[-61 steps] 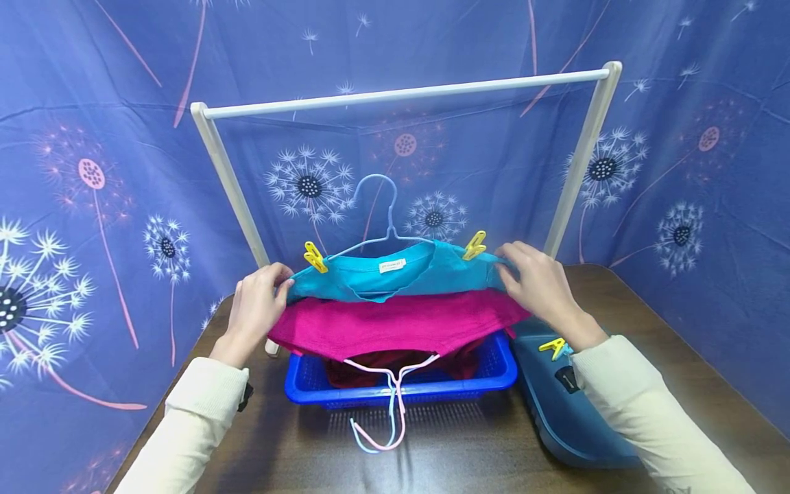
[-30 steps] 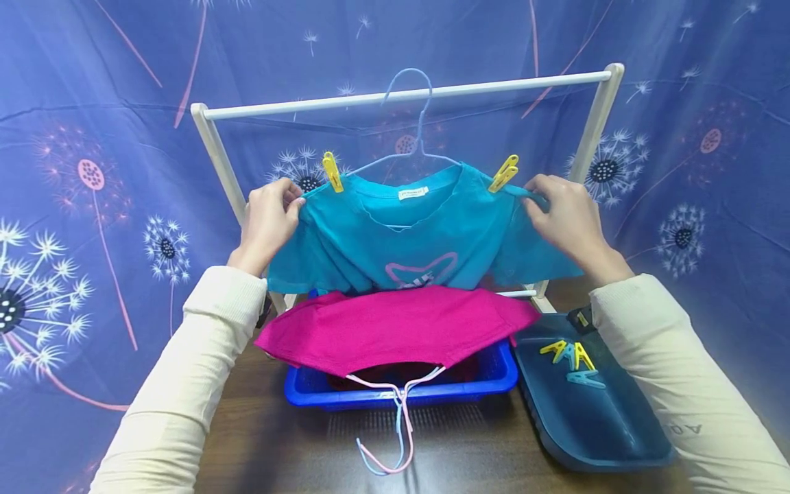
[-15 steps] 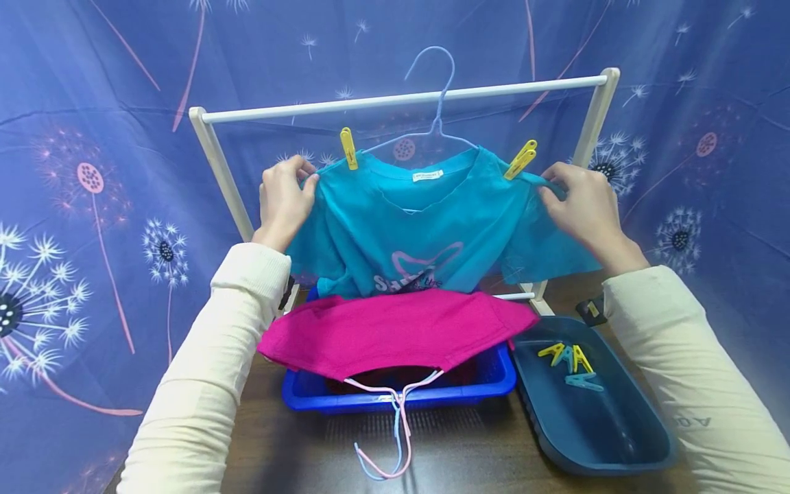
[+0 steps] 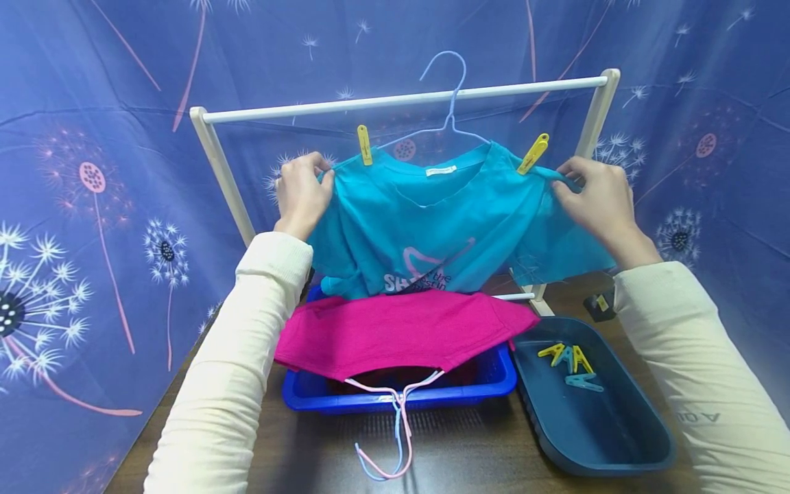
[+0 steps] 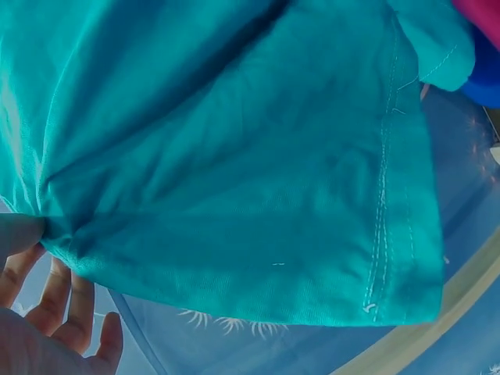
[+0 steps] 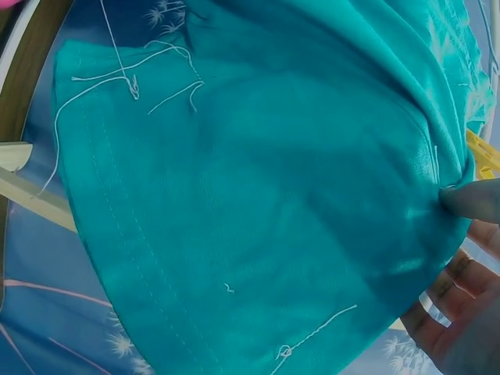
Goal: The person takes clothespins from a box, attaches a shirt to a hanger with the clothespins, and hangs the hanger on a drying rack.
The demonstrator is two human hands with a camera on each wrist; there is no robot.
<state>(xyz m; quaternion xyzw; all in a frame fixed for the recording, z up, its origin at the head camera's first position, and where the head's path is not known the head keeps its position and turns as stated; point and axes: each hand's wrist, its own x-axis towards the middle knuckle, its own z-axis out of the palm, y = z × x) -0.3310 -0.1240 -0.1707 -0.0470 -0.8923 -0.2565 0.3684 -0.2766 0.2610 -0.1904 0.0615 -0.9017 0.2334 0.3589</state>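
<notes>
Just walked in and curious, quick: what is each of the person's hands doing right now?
Left hand: closed, pinching the teal shirt near one shoulder.
Right hand: closed, pinching the same shirt near the other shoulder.

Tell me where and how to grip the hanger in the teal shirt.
Pinch the hanger at its neck below the hook, probably from the near side: that part stands bare above the teal shirt, and the white rail shows behind the hook.

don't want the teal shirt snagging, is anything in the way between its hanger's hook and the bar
Nothing visible stands between the hook and the bar; in the head view they overlap, though whether they touch is unclear. The pink shirt lies lower, hiding the bottom of the teal shirt.
</notes>
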